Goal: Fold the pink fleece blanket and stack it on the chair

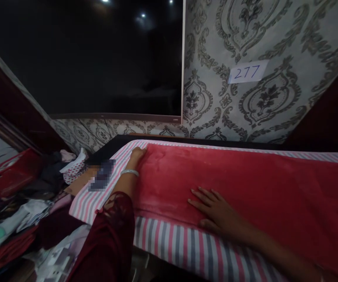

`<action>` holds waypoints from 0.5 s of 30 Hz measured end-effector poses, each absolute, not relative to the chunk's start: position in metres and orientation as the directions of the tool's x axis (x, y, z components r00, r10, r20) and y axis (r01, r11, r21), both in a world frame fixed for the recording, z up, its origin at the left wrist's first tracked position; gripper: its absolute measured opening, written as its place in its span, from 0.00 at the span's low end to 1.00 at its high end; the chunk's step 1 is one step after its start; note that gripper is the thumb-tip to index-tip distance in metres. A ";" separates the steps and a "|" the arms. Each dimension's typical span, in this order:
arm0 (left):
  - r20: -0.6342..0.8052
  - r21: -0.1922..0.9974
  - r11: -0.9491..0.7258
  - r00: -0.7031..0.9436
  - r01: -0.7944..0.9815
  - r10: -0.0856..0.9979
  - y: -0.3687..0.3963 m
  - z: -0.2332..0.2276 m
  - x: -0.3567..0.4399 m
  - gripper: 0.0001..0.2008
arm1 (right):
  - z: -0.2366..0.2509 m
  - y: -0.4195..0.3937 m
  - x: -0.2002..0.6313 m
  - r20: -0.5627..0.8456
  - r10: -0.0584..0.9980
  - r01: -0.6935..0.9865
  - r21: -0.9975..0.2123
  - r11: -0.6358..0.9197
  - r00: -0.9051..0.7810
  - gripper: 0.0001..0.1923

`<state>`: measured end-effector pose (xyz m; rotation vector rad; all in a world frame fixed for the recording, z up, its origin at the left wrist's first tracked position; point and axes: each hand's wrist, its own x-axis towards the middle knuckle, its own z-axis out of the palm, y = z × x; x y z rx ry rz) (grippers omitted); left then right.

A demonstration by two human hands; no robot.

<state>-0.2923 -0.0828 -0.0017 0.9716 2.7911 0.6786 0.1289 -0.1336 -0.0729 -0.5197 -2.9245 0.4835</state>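
A long, soft red cloth lies spread over a pink, grey and white striped cloth on a table. At the red cloth's far left corner is my left hand, its fingers closed on the edge; part of the grip is hidden. A silvery bracelet circles that wrist, below it a dark red lace sleeve. Flat on the red cloth near its front edge rests my right hand, fingers spread and holding nothing. Faint wrinkles show on the cloth's surface.
Beyond the table, a large dark television hangs on a patterned wall. A paper marked 277 is stuck there. Piled clothes and a red bag lie at the left. A blurred-out dark item sits by the striped cloth's left side.
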 end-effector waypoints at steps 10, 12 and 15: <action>0.062 0.356 0.733 -0.797 0.580 0.601 -0.075 -0.023 -0.263 0.23 | -0.036 -0.008 0.124 0.291 0.584 0.501 -0.314 0.807 -0.758 0.28; 0.070 0.341 0.732 -0.792 0.590 0.606 -0.075 -0.023 -0.260 0.24 | -0.041 0.023 0.115 0.262 0.674 0.628 -0.243 0.739 -0.691 0.31; 0.067 0.325 0.734 -0.789 0.596 0.610 -0.074 -0.021 -0.261 0.25 | -0.053 0.047 0.096 0.178 0.717 0.698 -0.165 0.697 -0.674 0.32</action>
